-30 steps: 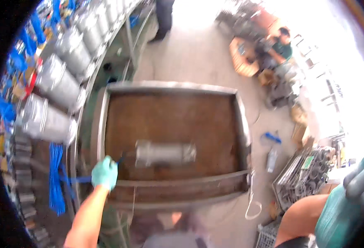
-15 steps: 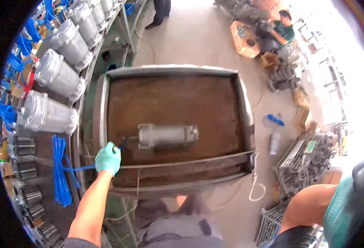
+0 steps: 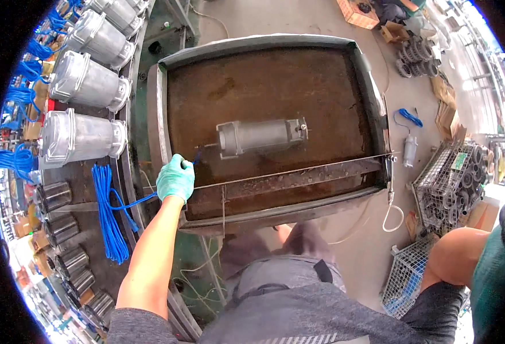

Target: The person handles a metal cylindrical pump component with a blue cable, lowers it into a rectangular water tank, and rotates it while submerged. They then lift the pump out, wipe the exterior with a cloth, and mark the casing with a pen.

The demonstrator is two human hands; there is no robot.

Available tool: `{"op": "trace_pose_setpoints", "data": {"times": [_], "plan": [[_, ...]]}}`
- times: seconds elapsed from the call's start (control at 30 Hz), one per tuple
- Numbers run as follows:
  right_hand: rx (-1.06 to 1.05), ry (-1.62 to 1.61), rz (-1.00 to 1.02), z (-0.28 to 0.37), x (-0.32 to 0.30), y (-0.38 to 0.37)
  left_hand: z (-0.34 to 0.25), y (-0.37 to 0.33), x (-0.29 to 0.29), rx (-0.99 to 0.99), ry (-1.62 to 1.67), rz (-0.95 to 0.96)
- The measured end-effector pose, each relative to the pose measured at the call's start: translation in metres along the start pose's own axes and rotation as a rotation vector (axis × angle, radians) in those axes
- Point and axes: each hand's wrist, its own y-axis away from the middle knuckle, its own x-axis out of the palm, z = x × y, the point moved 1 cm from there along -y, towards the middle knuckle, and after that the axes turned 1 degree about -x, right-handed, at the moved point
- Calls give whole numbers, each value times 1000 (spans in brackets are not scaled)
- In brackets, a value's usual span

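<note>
My left hand [image 3: 175, 179], in a green glove, is closed around the blue cable [image 3: 143, 202] at the left rim of a metal tank [image 3: 159, 123]. To its left, the rest of the cable lies coiled on the bench. Past my fingers the cable runs toward a grey cylindrical pump [image 3: 258, 136]. The pump lies on its side in the tank's brown interior, apparently under water. At the far right edge, my right hand [image 3: 500, 275] is raised in a green glove with dark fingers. The picture's dark rim cuts it off, and any grip is hidden.
Grey metal pumps [image 3: 86, 137] with blue cable coils line the left bench, with shiny cylinders [image 3: 54, 195] nearer me. A thin rod [image 3: 298, 171] crosses the tank's near side. Wire baskets [image 3: 445, 178] of parts and a small pump [image 3: 410, 150] with blue cable stand on the right floor.
The view has tilted and shifted, so the tank sits higher and further right. My left hand stays at the tank's left rim with the cable. The standing person at the top has left the view.
</note>
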Motion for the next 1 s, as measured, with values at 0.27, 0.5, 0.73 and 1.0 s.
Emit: {"op": "trace_pose_setpoints", "data": {"times": [0.27, 0.5, 0.73, 1.0], "plan": [[591, 322, -191, -77, 39, 57, 8, 8, 1, -33, -6, -7], [1049, 480, -231, -195, 133, 214, -1, 3, 3, 16, 28, -23], [1174, 684, -308, -234, 158, 258, -3, 5, 2, 14, 31, -33], [1246, 808, -256, -239, 164, 259, 0, 3, 9, 21, 33, -57]]}}
